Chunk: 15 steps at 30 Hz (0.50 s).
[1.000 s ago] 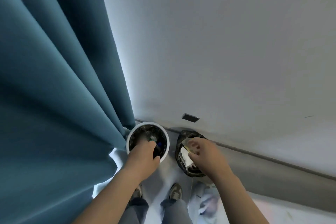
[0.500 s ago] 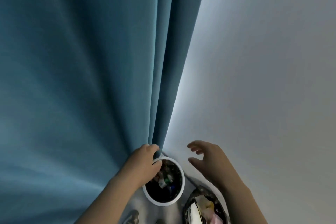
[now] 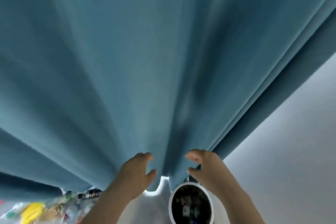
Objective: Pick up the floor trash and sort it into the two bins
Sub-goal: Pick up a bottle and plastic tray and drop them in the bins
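A white round bin (image 3: 170,205) with a dark liner holds several small pieces of trash at the bottom middle. My left hand (image 3: 135,174) hovers to its upper left with loosely curved fingers and holds nothing. My right hand (image 3: 204,166) is above the bin, fingers loosely curved and empty. A blurred pile of floor trash (image 3: 43,209), yellow and green wrappers among it, lies at the bottom left. The second bin is out of view.
A teal curtain (image 3: 145,60) fills most of the view and hangs to the floor just behind both hands. A pale grey wall (image 3: 300,142) is at the right. Light floor (image 3: 154,203) shows between my left forearm and the bin.
The view has swung left, away from the dark second bin, which has left the frame. Both hands lifted clear of the bins, and the floor trash pile came into view at the bottom left.
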{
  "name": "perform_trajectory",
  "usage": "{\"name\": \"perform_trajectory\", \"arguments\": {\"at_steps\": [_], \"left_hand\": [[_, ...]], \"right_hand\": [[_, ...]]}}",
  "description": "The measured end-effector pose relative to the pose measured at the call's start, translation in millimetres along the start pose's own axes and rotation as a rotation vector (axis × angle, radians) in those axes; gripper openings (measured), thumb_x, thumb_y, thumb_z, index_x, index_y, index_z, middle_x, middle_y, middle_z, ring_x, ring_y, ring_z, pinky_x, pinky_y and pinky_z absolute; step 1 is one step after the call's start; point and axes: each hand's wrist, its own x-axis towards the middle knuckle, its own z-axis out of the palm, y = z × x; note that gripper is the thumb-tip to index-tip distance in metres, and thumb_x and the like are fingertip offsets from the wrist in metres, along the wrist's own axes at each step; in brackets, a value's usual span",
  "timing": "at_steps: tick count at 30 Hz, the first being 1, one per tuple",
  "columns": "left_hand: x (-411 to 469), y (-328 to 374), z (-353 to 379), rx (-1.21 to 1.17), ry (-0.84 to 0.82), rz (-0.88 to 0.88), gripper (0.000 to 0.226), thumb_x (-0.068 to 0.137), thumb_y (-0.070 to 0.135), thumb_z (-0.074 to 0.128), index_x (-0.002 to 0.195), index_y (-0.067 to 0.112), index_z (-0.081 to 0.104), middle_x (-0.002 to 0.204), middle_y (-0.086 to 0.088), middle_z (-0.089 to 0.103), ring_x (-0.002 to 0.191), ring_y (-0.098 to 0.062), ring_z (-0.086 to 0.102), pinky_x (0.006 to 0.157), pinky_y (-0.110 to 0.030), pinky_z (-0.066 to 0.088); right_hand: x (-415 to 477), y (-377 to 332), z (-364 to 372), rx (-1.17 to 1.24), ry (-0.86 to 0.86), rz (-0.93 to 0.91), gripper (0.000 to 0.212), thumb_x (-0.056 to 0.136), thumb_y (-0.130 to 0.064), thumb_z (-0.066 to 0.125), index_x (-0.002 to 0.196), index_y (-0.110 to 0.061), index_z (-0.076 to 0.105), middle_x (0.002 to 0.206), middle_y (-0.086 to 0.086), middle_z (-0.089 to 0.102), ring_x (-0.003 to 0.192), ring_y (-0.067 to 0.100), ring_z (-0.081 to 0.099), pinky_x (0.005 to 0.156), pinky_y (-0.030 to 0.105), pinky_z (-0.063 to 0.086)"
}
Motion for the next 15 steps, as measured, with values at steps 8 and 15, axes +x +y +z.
{"name": "perform_trajectory", "arguments": {"at_steps": [8,15], "left_hand": [[-84,-93,-39,-0.091,0.165,-0.266,0.037,0.091,0.035,0.051,0.127,0.024,0.050,0.126,0.006,0.054,0.107,-0.014,0.056,0.094,-0.024,0.042],[-182,-170,-62,-0.143,0.286,-0.436,0.036,0.091,0.031,0.052,0.126,0.023,0.053,0.128,0.004,0.057,0.113,-0.017,0.057,0.087,-0.023,0.043]], "right_hand": [[21,-121,61,-0.161,-0.179,-0.302,0.037,0.087,-0.024,0.060,0.123,-0.032,0.058,0.122,-0.018,0.060,0.115,0.001,0.053,0.098,0.020,0.042],[-7,-222,133,-0.231,-0.284,-0.498,0.036,0.086,-0.024,0.063,0.121,-0.031,0.060,0.119,-0.016,0.061,0.112,0.003,0.054,0.096,0.019,0.042]]}}
